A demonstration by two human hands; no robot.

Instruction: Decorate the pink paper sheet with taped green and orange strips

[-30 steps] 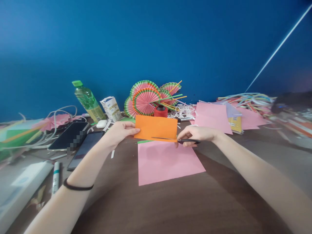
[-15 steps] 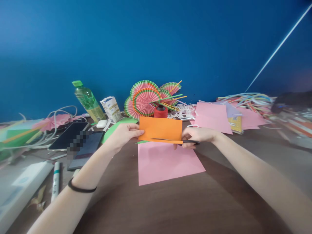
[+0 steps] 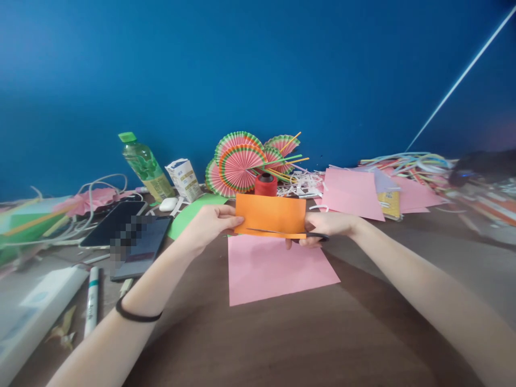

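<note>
My left hand (image 3: pixel 215 223) pinches the left edge of an orange sheet of paper (image 3: pixel 271 213), held up above the table. At its right side my right hand (image 3: pixel 322 226) grips black-handled scissors (image 3: pixel 319 236), the fingers partly hidden behind the paper and handles. Their blades lie along the lower edge of the orange paper, where a narrow strip is partly cut from the sheet. Below, a pink sheet of paper (image 3: pixel 278 274) lies flat on the table.
Behind the paper stand a red spool (image 3: pixel 265 186) and pleated paper fans (image 3: pixel 244 166). To the left are a green bottle (image 3: pixel 145 166), a carton (image 3: pixel 184 180), phones (image 3: pixel 141 252) and a marker (image 3: pixel 92 301). Pink sheets (image 3: pixel 355 192) and paper strips (image 3: pixel 415 161) lie right.
My left hand and the orange paper have shifted slightly to the right, bringing the paper further over the scissors. My right hand has barely moved.
</note>
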